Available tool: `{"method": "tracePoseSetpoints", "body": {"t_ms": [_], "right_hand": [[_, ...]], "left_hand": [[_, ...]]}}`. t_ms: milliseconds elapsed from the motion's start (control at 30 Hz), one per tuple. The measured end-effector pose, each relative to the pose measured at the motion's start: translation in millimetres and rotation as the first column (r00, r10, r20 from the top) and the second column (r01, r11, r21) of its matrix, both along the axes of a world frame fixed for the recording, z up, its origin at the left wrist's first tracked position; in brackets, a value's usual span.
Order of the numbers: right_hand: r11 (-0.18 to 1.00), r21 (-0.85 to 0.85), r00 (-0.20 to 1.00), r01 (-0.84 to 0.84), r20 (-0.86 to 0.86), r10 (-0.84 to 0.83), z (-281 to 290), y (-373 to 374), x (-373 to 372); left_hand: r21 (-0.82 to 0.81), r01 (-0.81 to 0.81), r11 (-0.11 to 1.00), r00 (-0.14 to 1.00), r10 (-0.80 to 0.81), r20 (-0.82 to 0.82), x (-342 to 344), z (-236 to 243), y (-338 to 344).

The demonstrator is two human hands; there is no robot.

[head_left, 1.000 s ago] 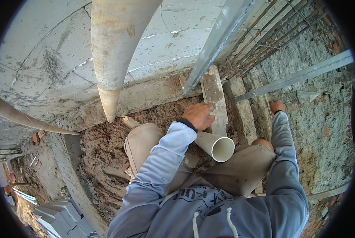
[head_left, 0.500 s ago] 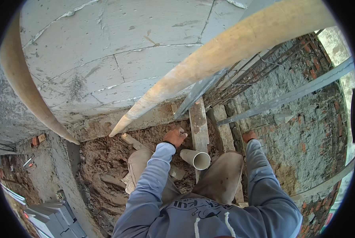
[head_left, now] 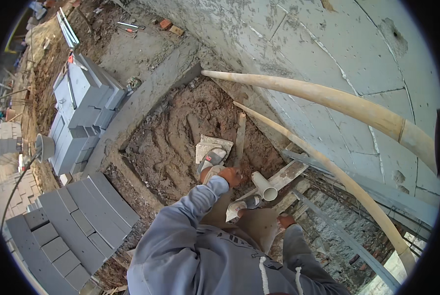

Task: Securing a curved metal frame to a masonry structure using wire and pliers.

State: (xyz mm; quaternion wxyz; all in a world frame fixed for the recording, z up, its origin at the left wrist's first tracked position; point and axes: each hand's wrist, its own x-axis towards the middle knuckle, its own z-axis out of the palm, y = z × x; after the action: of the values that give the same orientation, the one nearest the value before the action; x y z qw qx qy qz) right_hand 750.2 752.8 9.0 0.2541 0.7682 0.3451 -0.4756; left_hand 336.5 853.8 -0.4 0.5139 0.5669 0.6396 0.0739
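My left hand (head_left: 231, 176) is curled above my left foot, left of a short white plastic pipe (head_left: 264, 185); whatever its fingers hold is too small to make out. The pipe lies beside weathered planks (head_left: 284, 179) that cross the dirt pit. Lower down, my right hand (head_left: 286, 221) is curled by my right knee and the planks' edge, its grip unclear. My shoes show around my knees, and pale broken slabs (head_left: 207, 147) lie in the soil (head_left: 170, 142) beyond my left foot.
Bamboo poles (head_left: 328, 96) slant along the block wall (head_left: 382, 49). Metal channels (head_left: 338, 228) and rebar lie at right. Concrete ledges (head_left: 151, 88) border the pit. Stacked grey blocks (head_left: 77, 221), a bucket (head_left: 46, 147), loose bricks (head_left: 166, 24) and metal rods stand or lie at left.
The view has swung leftward, bringing the pit and block stacks into sight. My left hand has drawn back from the plank it was on toward my left leg.
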Motion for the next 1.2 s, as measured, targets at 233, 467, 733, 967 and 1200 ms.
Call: {"method": "tracePoseSetpoints", "body": {"t_ms": [233,467,733,967,1200], "right_hand": [[0.970,0.160,0.954,-0.183,-0.211,0.215,104,81,-106],[0.840,0.213,0.835,-0.500,-0.141,0.532,147,208,-232],[0.738,0.458,0.669,-0.495,-0.341,0.661,176,338,-475],[0.399,0.375,0.330,-0.837,-0.235,0.914,166,326,-652],[-0.134,0.450,-0.286,-0.883,-0.289,0.914,159,180,-818]], "left_hand": [[-0.045,-0.535,0.844,0.843,0.530,-0.096,-76,93,-96],[-0.281,-0.355,0.892,0.905,0.403,0.138,-140,88,-60],[-0.066,-0.935,0.349,0.342,0.934,0.099,-278,159,-77],[-0.094,-0.932,-0.349,-0.318,0.915,-0.249,-213,154,-276],[-0.131,-0.380,-0.916,-0.856,0.402,-0.327,-20,194,-362]]}}
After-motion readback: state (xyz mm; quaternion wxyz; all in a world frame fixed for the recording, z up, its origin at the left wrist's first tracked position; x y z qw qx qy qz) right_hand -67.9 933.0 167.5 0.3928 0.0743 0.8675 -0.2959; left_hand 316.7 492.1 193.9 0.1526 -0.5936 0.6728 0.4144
